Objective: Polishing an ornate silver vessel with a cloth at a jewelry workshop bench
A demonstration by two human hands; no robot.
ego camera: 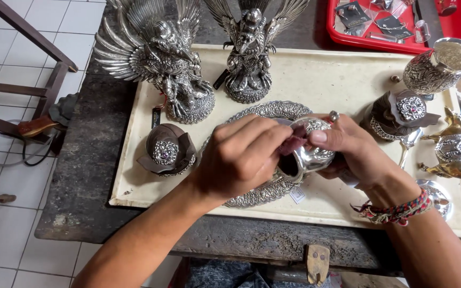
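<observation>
My right hand (354, 149) grips a small shiny silver pot (309, 152) tipped on its side above an ornate round silver tray (273, 111). My left hand (238, 157) pinches a dark reddish cloth (293, 143) against the pot's mouth. A woven red bracelet (398, 210) is on my right wrist. Both hands hover over a cream board (321, 80) on a dark worn table (89, 160).
Two winged silver bird statues (158, 56) (249, 48) stand at the back. Two dark shell-shaped boxes with jewelled silver brooches (166, 150) (401, 114), an engraved silver pitcher (438, 66), a gold and silver figure (454, 146) and a red tray (401, 26) surround the hands. Wooden furniture stands at the left.
</observation>
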